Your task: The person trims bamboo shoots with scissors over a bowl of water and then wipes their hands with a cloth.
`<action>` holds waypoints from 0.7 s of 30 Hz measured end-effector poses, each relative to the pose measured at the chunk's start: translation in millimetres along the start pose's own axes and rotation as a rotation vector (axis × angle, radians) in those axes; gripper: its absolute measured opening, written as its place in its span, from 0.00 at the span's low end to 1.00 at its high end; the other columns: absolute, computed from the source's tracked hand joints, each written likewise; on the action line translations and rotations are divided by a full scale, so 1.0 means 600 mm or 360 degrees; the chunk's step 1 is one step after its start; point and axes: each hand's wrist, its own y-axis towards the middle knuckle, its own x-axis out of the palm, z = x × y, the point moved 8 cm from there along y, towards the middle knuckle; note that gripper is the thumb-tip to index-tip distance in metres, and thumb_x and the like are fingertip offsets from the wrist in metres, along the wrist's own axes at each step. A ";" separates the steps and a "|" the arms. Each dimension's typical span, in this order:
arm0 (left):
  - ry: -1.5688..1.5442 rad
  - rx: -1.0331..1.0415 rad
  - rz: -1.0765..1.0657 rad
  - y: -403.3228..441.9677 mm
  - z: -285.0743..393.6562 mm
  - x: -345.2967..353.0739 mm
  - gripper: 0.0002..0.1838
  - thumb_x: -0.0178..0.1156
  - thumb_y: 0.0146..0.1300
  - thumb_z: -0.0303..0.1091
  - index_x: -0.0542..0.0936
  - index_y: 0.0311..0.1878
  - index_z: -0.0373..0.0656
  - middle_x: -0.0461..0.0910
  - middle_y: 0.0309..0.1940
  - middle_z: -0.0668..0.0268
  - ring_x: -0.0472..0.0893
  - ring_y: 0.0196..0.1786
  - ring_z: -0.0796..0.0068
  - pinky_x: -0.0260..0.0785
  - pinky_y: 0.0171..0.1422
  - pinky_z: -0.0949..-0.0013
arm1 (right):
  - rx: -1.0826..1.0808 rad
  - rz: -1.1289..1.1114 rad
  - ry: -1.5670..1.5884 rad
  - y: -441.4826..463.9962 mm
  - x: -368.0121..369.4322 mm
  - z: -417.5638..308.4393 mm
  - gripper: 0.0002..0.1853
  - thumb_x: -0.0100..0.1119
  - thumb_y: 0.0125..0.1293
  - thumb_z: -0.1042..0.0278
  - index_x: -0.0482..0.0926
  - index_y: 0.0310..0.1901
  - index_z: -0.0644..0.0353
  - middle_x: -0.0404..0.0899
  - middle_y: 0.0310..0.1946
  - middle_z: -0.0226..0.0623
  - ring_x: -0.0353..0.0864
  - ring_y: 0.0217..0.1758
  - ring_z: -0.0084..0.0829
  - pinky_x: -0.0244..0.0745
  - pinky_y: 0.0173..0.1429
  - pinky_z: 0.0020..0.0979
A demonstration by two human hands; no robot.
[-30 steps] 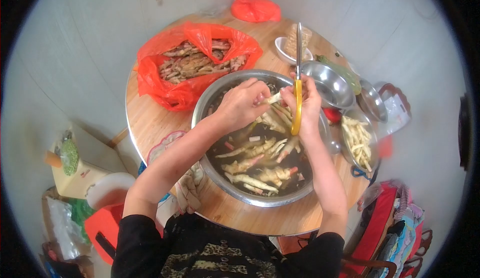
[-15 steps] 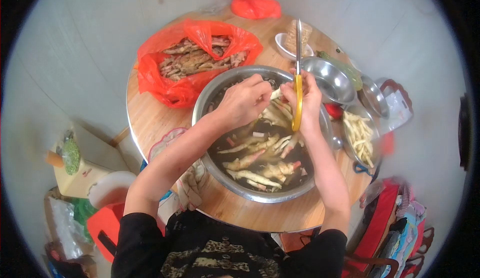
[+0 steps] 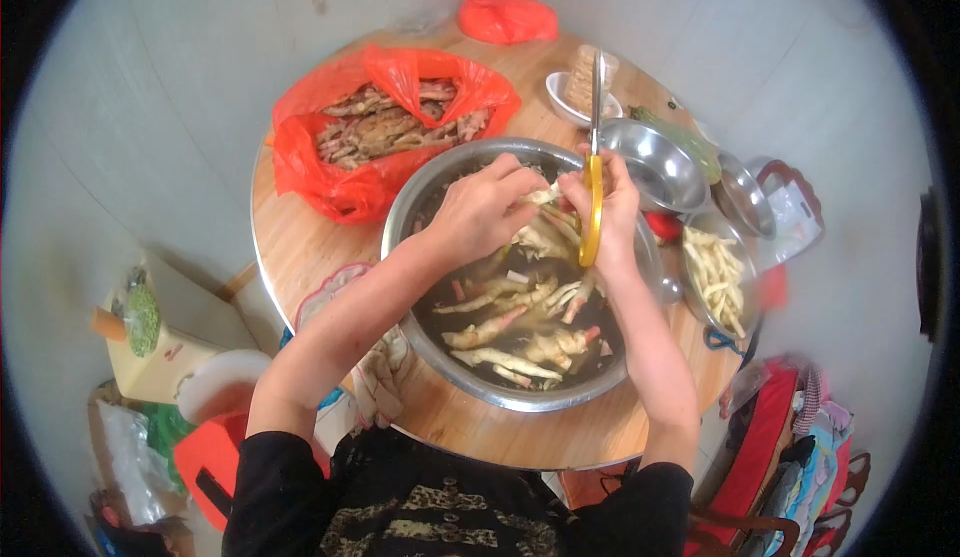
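Note:
Over the far part of a big metal basin [image 3: 440,365], my left hand [image 3: 482,207] pinches one end of a pale chicken foot [image 3: 543,195]. My right hand [image 3: 612,202] grips the foot's other end and also carries yellow-handled scissors [image 3: 592,212], their blades upright and pointing away from me. Several pale feet [image 3: 485,329] lie in the dark water below, with small pinkish bits floating among them. Behind the basin on the left, an open red plastic bag [image 3: 310,172] holds brownish feet [image 3: 385,132].
On the round wooden table [image 3: 500,437] stand a metal bowl of pale feet [image 3: 715,272], other metal bowls [image 3: 655,162], a white dish [image 3: 565,102] and a small red bag [image 3: 508,17]. Cloth gloves [image 3: 380,372] hang at the near left edge.
Both hands stay over the basin with the foot between them. My left fingers have shifted slightly on it, and the scissors remain in my right hand.

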 end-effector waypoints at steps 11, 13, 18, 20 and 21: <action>0.0147 0.0235 0.0144 0.000 0.025 -0.007 0.06 0.64 0.58 0.27 0.77 0.37 0.45 0.76 0.40 0.64 0.81 0.39 0.55 0.72 0.37 0.55 | 0.0083 0.0083 0.0039 0.002 -0.012 0.006 0.25 0.68 0.63 0.73 0.72 0.61 0.61 0.80 0.35 0.32 0.80 0.31 0.20 0.77 0.34 0.23; 0.0070 0.0109 0.0137 0.001 0.017 -0.009 0.05 0.67 0.59 0.26 0.79 0.36 0.43 0.77 0.38 0.61 0.81 0.37 0.57 0.74 0.40 0.60 | 0.0100 0.0084 0.0041 -0.002 -0.009 0.002 0.25 0.68 0.63 0.74 0.72 0.61 0.62 0.80 0.35 0.32 0.81 0.31 0.21 0.77 0.34 0.23; 0.0208 0.0128 0.0055 -0.001 0.016 -0.003 0.06 0.65 0.57 0.26 0.77 0.35 0.42 0.76 0.39 0.61 0.81 0.39 0.56 0.74 0.41 0.57 | 0.0119 0.0095 -0.0038 -0.004 -0.007 0.000 0.24 0.67 0.63 0.77 0.72 0.59 0.65 0.81 0.32 0.35 0.81 0.29 0.22 0.77 0.34 0.23; 0.0265 0.0175 0.0033 -0.003 0.017 0.002 0.06 0.65 0.57 0.26 0.77 0.35 0.42 0.75 0.39 0.60 0.81 0.40 0.55 0.74 0.41 0.56 | 0.0147 0.0113 0.0048 -0.001 -0.011 0.011 0.23 0.67 0.62 0.77 0.72 0.58 0.66 0.82 0.31 0.36 0.81 0.28 0.22 0.77 0.33 0.24; 0.0307 0.0255 -0.0004 -0.006 0.021 0.008 0.05 0.64 0.57 0.27 0.77 0.35 0.43 0.75 0.41 0.60 0.81 0.42 0.54 0.74 0.43 0.55 | 0.0135 0.0144 0.0071 -0.001 -0.012 0.009 0.23 0.67 0.62 0.78 0.72 0.58 0.66 0.81 0.31 0.35 0.81 0.28 0.22 0.77 0.32 0.25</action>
